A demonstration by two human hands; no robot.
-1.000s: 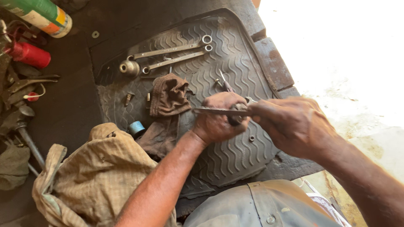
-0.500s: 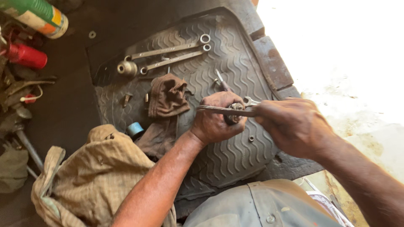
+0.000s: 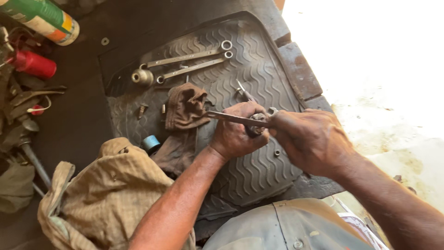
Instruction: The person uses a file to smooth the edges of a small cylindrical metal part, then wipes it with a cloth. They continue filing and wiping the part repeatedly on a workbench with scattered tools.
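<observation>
While both hands grip wrench (image 3: 231, 117), mid-mat (image 3: 259, 69)

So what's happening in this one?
A person crouches over a ribbed rubber mat. The left hand grips a small part, while the right hand works a wrench on it. Two more wrenches, a socket and a brown rag lie on the mat.

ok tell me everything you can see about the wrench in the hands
The wrench is a slim, dull grey metal bar with a worn, greasy look. It lies nearly level above the ribbed rubber mat, its free end pointing left over a brown rag. The left hand grips under it, the right hand covers its other end, hiding the head.
</observation>
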